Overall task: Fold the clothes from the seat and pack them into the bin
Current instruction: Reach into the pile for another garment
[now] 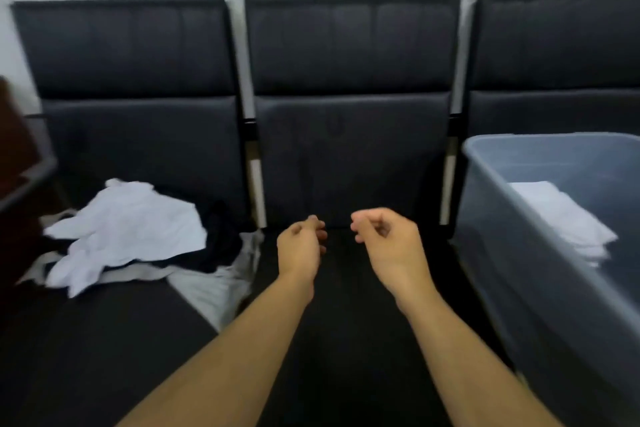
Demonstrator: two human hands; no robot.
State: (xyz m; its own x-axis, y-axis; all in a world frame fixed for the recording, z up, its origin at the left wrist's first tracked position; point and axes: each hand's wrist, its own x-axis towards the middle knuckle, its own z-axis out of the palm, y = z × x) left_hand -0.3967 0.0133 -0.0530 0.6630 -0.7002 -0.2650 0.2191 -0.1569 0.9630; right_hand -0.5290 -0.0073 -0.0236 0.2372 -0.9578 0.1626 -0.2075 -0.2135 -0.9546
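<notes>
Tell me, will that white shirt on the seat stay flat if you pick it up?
Probably not. The white shirt lies crumpled in soft folds, so it will likely droop. It looks thin, so likely light. It overlaps other clothes, which might drag along.

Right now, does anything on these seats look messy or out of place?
Yes. The unfolded clothes lie in a crumpled heap on the left seat, one grey piece trailing toward the middle seat. The white stack in the bin looks neat.

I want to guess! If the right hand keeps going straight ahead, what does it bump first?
Probably the black backrest of the middle seat. The right hand points forward at it, with nothing visible between, though depth is unclear.
</notes>
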